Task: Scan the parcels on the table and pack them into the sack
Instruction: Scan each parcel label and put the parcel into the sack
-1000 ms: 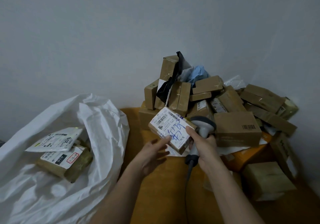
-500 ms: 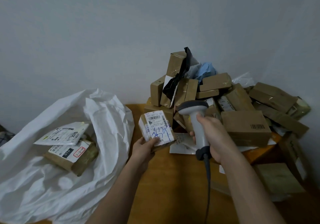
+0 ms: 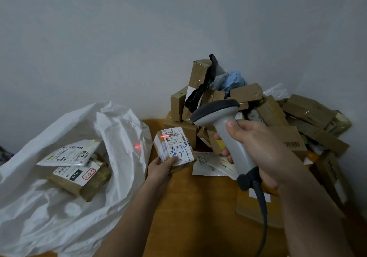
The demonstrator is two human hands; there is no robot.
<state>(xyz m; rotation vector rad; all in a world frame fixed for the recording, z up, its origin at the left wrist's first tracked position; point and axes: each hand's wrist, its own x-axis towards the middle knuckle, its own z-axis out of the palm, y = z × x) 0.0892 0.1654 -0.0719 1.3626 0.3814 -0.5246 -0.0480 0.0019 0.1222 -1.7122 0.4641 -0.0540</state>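
Note:
My left hand (image 3: 160,167) grips a small brown parcel (image 3: 174,147) by its lower edge, white label with blue handwriting facing up. A red scanner line falls on the label's top left, and a red spot shows on the sack beyond it. My right hand (image 3: 258,149) grips the handle of a grey barcode scanner (image 3: 224,129), its head aimed left at the parcel. The white sack (image 3: 119,137) lies open at the left with two parcels (image 3: 79,169) inside. A heap of brown parcels (image 3: 248,113) fills the table's far right corner.
The wooden table (image 3: 190,207) runs between the sack and the heap. White paper mailers (image 3: 212,165) lie flat under the scanner. The scanner's dark cable (image 3: 264,217) hangs down at the right. More boxes sit low at the right edge. A grey wall stands behind.
My left hand drew the parcel down and left, out from the heap. My right hand lifted the scanner up and toward me, and its red beam now falls on the label.

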